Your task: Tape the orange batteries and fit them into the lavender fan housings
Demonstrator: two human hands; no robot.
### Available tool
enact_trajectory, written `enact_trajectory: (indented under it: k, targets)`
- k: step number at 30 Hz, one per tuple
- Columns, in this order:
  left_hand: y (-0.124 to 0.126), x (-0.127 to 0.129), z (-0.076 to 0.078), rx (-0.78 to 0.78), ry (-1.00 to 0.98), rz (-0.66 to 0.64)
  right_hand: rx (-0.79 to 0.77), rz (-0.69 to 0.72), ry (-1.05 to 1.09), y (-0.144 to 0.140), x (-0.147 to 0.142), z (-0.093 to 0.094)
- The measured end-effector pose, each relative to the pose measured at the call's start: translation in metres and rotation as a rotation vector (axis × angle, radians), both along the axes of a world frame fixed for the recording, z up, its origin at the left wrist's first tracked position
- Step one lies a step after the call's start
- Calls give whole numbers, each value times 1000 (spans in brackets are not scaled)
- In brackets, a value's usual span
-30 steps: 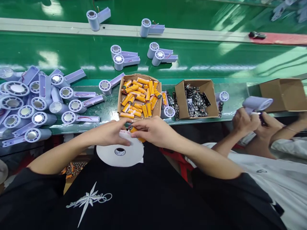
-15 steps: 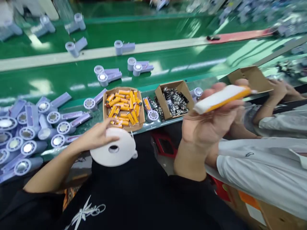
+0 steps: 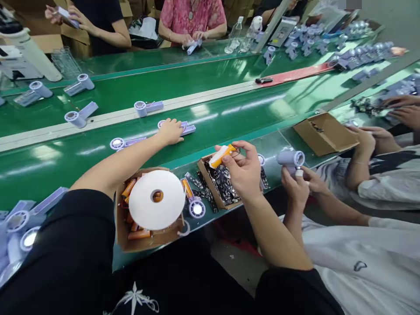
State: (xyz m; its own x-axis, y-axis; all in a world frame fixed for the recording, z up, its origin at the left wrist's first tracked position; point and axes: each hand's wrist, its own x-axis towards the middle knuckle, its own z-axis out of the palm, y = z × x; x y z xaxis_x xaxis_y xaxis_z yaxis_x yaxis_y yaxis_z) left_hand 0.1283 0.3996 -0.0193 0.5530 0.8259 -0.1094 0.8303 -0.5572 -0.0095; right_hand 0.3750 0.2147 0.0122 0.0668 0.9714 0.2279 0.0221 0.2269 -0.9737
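Observation:
My right hand (image 3: 244, 170) pinches an orange battery (image 3: 225, 155) with a white strip along it and thin dark wires at its end. It is above the cardboard box of small circuit boards (image 3: 226, 189). My left hand (image 3: 171, 131) reaches out over the green belt, fingers apart, on a pair of lilac fan housings (image 3: 188, 130). The hand covers much of them, and any contact underneath is hidden. A white tape roll (image 3: 157, 200) lies on top of the carton (image 3: 123, 234) of orange batteries. Beside it is a housing with an orange battery in its handle (image 3: 197, 208).
More lilac housings (image 3: 16, 221) are heaped at the left, and others lie along the belt (image 3: 223, 103). At my right a co-worker's hands (image 3: 297, 183) hold a housing (image 3: 290, 157), near an open carton (image 3: 328, 133). Other people work across the belt.
My left hand has left the tape roll and reached forward onto the belt. The roll now rests on the battery carton. My right hand has lowered the battery and moved it left.

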Motion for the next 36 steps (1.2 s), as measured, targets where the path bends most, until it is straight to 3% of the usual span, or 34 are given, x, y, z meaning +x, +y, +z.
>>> enact_trajectory:
  k: [3,6,9,12,22,26,29,31,32,34,36]
  targets:
    - [15,8,-24,-36,19,-54,-25,36,-86,47,7,-3]
    - [23,6,-40,-78,-23,-30,12,102,-228,102,7,-18]
    - [35,11,-49,-189,-158,-6,55,172,-473,155,2,-41]
    - [49,16,-53,-254,-248,13,47,247,-730,191,-2,-61]
    - [62,30,-53,-289,-469,177,61,399,-1428,208,-8,-72]
    - [71,47,-52,-341,-519,257,112,512,-1503,216,-16,-82]
    - [73,58,-43,-363,-507,347,111,518,-1472,229,-18,-93]
    - [52,54,-25,-305,-526,352,96,484,-1420,241,-19,-96]
    - [30,46,-11,-276,-548,318,98,464,-1396,245,-20,-96]
    - [-37,20,21,-271,-586,163,113,394,-1356,249,-23,-87]
    - [-124,-16,50,-458,-504,-44,105,292,-1351,236,-24,-66]
